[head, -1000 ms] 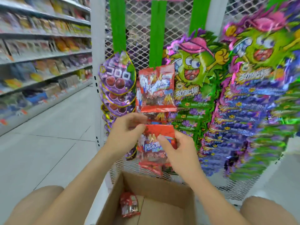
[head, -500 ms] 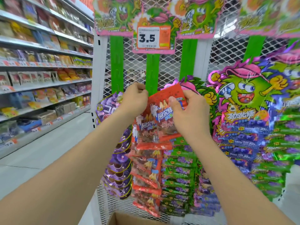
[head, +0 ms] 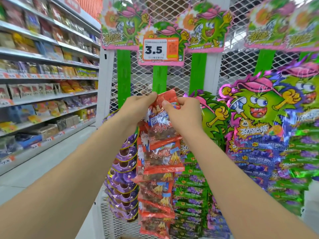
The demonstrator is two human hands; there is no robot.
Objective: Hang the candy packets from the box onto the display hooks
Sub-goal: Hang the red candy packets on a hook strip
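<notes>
Atop packet (head: 162, 125) — left hand (head: 138, 107), right hand (head: 184, 112)

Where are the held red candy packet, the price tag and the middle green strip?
red candy packet (head: 168, 97), head view, upper red corner
price tag (head: 153, 50), head view, printed 3.5
middle green strip (head: 159, 77), head view, bare part

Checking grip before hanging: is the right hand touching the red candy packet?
Touching. Head view shows the right hand pinching the red candy packet at its top, thumb pressed on the front.

Two bare forearms run out to the bare left hand (head: 138, 109) and right hand (head: 185, 116).
</notes>
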